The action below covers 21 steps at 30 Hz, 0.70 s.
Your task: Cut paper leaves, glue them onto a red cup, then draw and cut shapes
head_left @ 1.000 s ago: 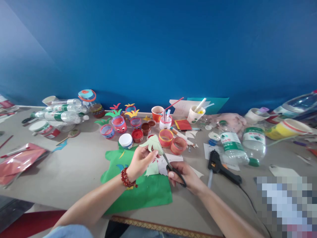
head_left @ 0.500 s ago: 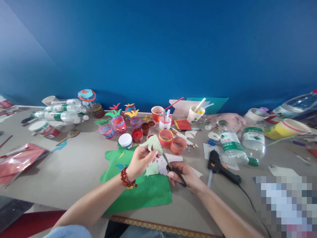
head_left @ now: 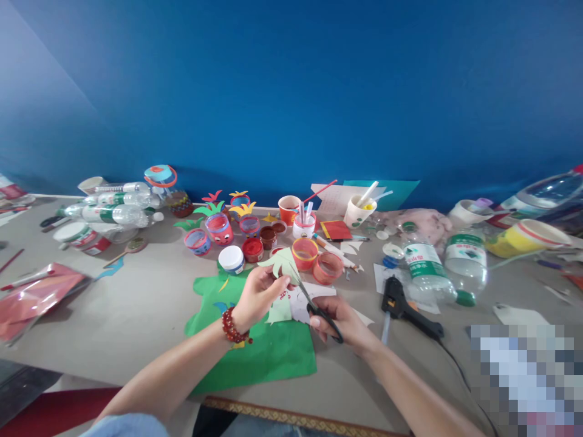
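Left hand (head_left: pixel 260 295) has the pale green paper (head_left: pixel 283 262) pinched snugly between thumb and fingers, up by the far edge of the green sheet (head_left: pixel 277 352). Right hand (head_left: pixel 339 317) is curled around the handles of the scissors (head_left: pixel 322 313), tips at the paper's near right edge; can't tell how far apart the blades are. White jar (head_left: pixel 231 260) sits left of the paper, glue gun (head_left: pixel 405 308) way over right.

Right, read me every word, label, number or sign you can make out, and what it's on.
None reads with certainty.
Clear bottle behind the glue gun: Chinese characters, too blurred to quote.
Bottle to its right: red characters, also too blurred.
White-lidded red jar: label too small.
White sheet by the wall: faint marks, too small.
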Each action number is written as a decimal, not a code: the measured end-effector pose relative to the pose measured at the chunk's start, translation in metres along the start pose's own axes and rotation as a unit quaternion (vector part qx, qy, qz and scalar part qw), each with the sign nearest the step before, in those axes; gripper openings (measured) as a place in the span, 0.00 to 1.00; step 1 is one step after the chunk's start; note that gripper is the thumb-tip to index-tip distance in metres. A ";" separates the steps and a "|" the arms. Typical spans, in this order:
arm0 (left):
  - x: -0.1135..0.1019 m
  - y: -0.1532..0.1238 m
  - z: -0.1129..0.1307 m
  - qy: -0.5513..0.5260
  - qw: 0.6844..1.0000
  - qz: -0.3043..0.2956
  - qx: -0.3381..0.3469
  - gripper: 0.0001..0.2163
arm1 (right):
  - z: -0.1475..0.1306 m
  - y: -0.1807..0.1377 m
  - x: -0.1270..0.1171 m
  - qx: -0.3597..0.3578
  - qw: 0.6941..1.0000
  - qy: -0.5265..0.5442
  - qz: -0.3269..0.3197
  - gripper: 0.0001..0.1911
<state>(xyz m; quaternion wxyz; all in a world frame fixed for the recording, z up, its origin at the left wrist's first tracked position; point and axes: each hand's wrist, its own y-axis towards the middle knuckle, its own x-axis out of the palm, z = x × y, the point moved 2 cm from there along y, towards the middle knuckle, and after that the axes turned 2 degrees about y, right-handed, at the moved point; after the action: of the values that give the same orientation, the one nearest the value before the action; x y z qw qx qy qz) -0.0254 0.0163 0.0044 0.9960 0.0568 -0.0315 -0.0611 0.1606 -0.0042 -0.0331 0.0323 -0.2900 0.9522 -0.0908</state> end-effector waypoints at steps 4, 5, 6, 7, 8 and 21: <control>0.001 0.000 0.001 -0.017 1.000 0.000 -0.002 0.14 | 0.003 0.001 -0.001 0.000 1.000 0.001 -0.001 0.32; 0.000 0.000 0.001 -0.019 1.000 0.001 -0.003 0.14 | 0.003 0.001 -0.002 0.000 1.000 -0.002 -0.003 0.31; 0.000 0.000 0.000 -0.021 1.000 0.003 -0.004 0.14 | 0.003 0.001 -0.002 -0.002 1.000 -0.004 -0.003 0.31; 0.000 0.001 0.000 -0.023 1.000 0.004 -0.004 0.15 | 0.003 0.001 -0.002 -0.003 1.000 -0.007 -0.005 0.31; 0.000 0.001 0.000 -0.024 1.000 0.004 -0.005 0.15 | 0.003 0.002 -0.003 -0.004 1.000 -0.010 -0.005 0.31; 0.001 0.001 0.001 -0.038 0.999 0.008 -0.006 0.15 | 0.010 0.003 -0.006 -0.005 1.000 -0.016 -0.003 0.32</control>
<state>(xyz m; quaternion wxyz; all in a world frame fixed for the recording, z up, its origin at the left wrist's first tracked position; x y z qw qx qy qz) -0.0240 0.0167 0.0051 0.9949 0.0483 -0.0692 -0.0553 0.1653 0.0004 -0.0435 0.0462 -0.2945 0.9510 -0.0816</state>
